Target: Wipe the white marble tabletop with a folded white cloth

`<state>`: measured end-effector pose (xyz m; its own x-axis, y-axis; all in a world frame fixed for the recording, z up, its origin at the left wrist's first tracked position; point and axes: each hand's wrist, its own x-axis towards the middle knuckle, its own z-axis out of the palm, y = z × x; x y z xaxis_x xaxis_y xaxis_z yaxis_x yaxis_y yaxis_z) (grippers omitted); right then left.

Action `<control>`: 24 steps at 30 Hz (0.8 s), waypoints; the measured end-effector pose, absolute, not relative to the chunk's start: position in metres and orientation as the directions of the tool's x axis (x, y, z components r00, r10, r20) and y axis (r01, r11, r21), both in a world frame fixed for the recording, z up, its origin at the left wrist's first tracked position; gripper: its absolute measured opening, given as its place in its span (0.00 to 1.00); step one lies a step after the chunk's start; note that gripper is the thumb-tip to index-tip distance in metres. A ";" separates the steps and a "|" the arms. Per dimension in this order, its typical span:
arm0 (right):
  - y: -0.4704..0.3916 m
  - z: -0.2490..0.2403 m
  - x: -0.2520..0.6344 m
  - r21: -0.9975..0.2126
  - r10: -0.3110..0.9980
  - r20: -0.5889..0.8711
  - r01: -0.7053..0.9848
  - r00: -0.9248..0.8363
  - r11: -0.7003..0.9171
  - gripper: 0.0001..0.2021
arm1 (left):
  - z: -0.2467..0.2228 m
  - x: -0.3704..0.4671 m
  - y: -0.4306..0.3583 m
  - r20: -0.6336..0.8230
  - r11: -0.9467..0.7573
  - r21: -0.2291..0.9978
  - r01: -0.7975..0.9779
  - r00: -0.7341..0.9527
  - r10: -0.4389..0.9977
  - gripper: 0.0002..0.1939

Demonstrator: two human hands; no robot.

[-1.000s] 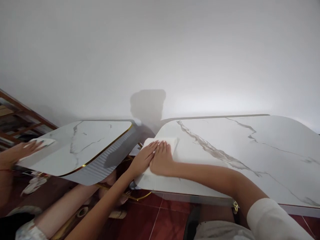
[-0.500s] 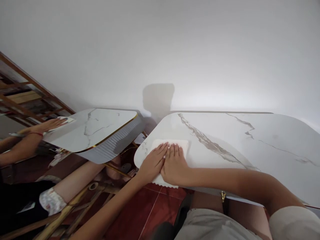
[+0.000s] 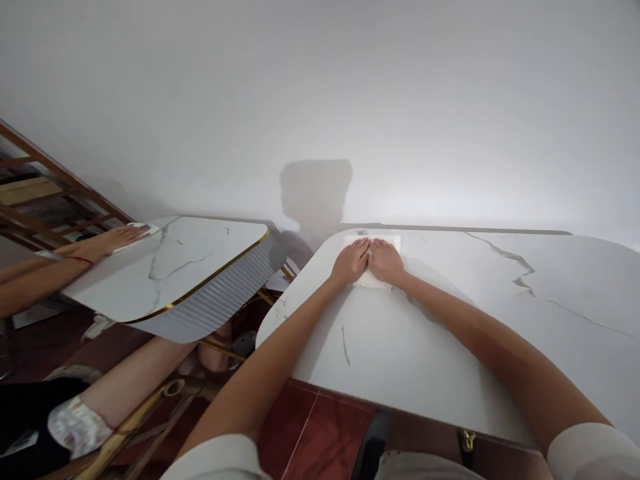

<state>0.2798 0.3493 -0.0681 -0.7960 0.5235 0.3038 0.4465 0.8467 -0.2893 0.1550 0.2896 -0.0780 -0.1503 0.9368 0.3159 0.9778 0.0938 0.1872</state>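
Note:
Both of my hands press down on a white cloth (image 3: 373, 283) near the back left of a white marble-patterned tabletop (image 3: 400, 353). My left hand (image 3: 353, 261) lies on the left half of the cloth, fingers stretched forward and palm down. Touching it at the fingertips, my right hand (image 3: 385, 260) rests on the right half in the same way. Neither hand is wrapped round the cloth. Part of the cloth is hidden beneath the hands.
On the left, another person's hand (image 3: 123, 237) rests on a white cloth (image 3: 153, 230) atop a second marble-patterned table (image 3: 200, 253) with gold trim. A pale wall (image 3: 450, 120) stands behind both tables. A wooden frame (image 3: 65, 180) leans at the far left. Red floor tiles (image 3: 320, 427) show below.
My hands and the cloth have slid away from me and slightly right, from the near left edge toward the wall. The other person's hand has moved a little up the second table.

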 end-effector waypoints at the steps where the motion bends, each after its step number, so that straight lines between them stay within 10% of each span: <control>1: 0.362 -0.070 0.274 -0.286 0.534 0.313 0.459 -0.785 0.841 0.23 | -0.078 0.149 0.303 0.310 0.101 0.197 0.975 -0.160 0.937 0.25; 24: 0.394 -0.073 0.255 -0.123 0.555 0.376 0.553 -0.743 0.824 0.23 | -0.077 0.137 0.346 0.363 0.100 0.079 0.992 -0.122 0.924 0.23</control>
